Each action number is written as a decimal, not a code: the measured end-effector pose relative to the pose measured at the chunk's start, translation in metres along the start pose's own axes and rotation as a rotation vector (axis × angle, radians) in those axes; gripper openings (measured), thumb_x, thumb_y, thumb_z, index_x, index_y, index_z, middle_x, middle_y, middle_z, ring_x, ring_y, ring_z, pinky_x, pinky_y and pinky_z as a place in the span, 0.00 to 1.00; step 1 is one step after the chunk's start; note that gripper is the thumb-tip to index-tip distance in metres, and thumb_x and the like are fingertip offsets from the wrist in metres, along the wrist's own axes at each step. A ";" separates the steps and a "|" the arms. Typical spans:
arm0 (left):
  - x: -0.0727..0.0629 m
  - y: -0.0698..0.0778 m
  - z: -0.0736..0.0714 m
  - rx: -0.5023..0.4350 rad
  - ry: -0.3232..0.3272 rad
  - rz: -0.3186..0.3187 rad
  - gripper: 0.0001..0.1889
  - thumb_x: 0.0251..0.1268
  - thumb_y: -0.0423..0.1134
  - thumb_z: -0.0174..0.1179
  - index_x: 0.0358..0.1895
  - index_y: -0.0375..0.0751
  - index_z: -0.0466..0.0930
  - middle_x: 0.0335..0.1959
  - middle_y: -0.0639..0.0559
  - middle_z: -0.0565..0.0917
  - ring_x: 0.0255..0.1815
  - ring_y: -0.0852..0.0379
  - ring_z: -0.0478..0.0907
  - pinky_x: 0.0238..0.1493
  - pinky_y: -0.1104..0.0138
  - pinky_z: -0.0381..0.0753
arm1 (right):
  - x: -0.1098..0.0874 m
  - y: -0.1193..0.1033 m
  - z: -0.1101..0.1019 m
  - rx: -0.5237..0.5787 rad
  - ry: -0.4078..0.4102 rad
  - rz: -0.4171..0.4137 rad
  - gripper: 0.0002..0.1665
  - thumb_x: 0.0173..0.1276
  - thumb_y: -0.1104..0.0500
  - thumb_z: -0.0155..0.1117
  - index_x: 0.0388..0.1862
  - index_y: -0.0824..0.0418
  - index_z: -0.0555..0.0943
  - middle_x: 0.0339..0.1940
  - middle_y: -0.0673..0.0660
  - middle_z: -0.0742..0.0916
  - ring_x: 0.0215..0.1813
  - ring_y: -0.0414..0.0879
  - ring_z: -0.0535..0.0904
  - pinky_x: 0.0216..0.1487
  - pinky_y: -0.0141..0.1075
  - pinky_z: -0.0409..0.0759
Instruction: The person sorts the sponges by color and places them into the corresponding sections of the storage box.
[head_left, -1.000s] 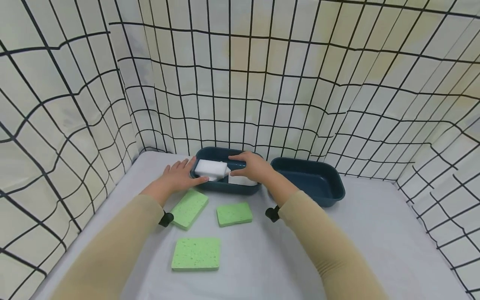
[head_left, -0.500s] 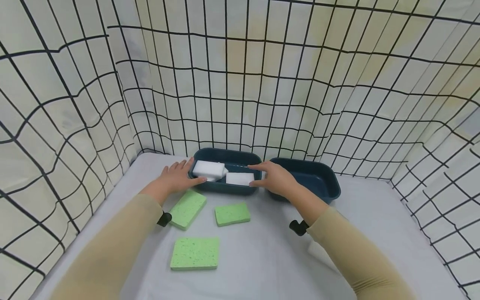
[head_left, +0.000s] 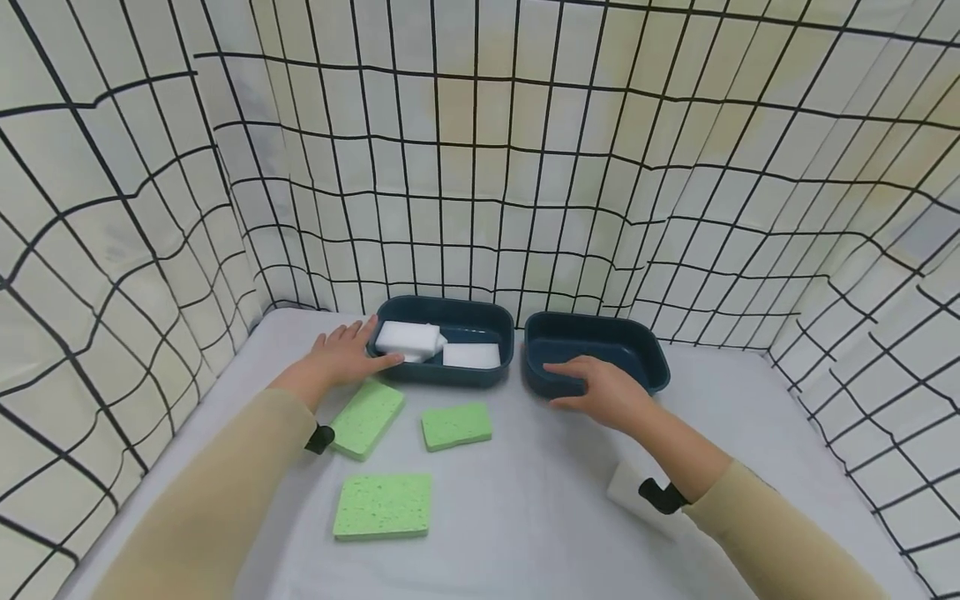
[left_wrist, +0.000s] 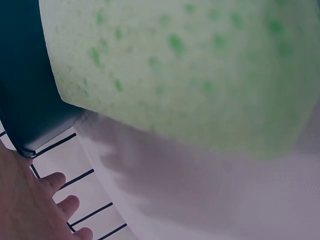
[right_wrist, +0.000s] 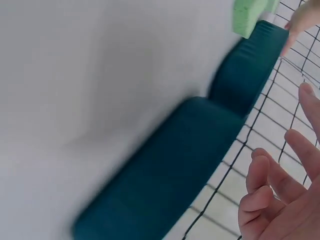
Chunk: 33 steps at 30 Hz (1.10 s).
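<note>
My left hand [head_left: 337,357] rests with fingers spread at the left end of a dark blue bin [head_left: 450,377], thumb and fingertips touching its rim. Inside that bin lie a white sponge block [head_left: 408,337] at the left and another white block [head_left: 471,356] at the right; more white shows partly hidden beneath the left one. My right hand [head_left: 600,392] hovers over the front of a second dark blue bin [head_left: 543,379], thumb and fingers apart, holding nothing. In the right wrist view its fingers [right_wrist: 285,175] are loosely bent. Below my left wrist lies a green sponge [head_left: 367,419].
Two more green sponges lie on the white-covered table: a smaller one [head_left: 456,426] in the middle and a larger one [head_left: 382,507] nearer. A white block [head_left: 626,487] lies partly hidden by my right forearm. A black wire grid [head_left: 480,200] encloses the back and sides.
My right hand has moved away from the left bin, to the right and nearer, in front of the right bin. The white block under the right forearm has come into view. The left hand stays put.
</note>
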<state>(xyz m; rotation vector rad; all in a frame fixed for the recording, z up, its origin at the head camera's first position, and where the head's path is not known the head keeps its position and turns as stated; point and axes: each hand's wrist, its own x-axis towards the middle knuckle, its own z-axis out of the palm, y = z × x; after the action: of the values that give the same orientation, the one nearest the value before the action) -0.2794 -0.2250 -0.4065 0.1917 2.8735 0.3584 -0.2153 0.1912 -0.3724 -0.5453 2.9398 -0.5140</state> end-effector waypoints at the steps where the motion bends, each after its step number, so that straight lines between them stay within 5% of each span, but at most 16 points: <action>1: 0.000 0.000 0.000 -0.004 -0.002 0.000 0.62 0.57 0.84 0.37 0.80 0.38 0.33 0.78 0.27 0.43 0.77 0.26 0.38 0.72 0.34 0.34 | -0.006 0.004 0.001 -0.007 0.000 -0.006 0.37 0.59 0.38 0.73 0.68 0.38 0.76 0.66 0.53 0.79 0.64 0.52 0.76 0.55 0.48 0.78; 4: 0.001 -0.001 0.000 -0.010 -0.008 -0.002 0.62 0.56 0.84 0.37 0.80 0.38 0.32 0.78 0.28 0.42 0.77 0.27 0.37 0.72 0.35 0.33 | -0.024 0.017 0.003 -0.007 -0.004 -0.015 0.37 0.59 0.40 0.74 0.68 0.42 0.78 0.60 0.52 0.81 0.46 0.47 0.79 0.40 0.40 0.78; 8: 0.002 -0.003 0.000 -0.017 -0.013 -0.002 0.62 0.57 0.83 0.38 0.80 0.38 0.32 0.78 0.28 0.42 0.77 0.26 0.37 0.72 0.35 0.33 | -0.048 0.033 0.005 0.010 -0.019 -0.005 0.36 0.58 0.43 0.75 0.67 0.47 0.79 0.55 0.53 0.83 0.33 0.42 0.71 0.29 0.35 0.72; 21: 0.001 0.000 0.000 -0.025 -0.016 0.005 0.62 0.57 0.83 0.38 0.80 0.37 0.32 0.78 0.26 0.42 0.76 0.26 0.36 0.72 0.34 0.32 | -0.119 0.071 0.007 0.030 -0.083 0.189 0.40 0.52 0.36 0.76 0.64 0.45 0.81 0.57 0.52 0.83 0.34 0.42 0.70 0.29 0.34 0.70; 33: 0.003 -0.001 0.000 -0.031 -0.020 0.013 0.63 0.57 0.84 0.37 0.80 0.37 0.31 0.77 0.25 0.42 0.76 0.25 0.36 0.71 0.33 0.32 | -0.146 0.090 0.019 0.011 -0.128 0.232 0.42 0.47 0.34 0.77 0.62 0.43 0.82 0.50 0.45 0.80 0.33 0.41 0.69 0.29 0.32 0.69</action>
<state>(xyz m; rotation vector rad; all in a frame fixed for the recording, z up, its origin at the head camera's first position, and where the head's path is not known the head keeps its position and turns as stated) -0.2828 -0.2257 -0.4070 0.2072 2.8461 0.4013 -0.1063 0.3179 -0.4150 -0.2214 2.8252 -0.4494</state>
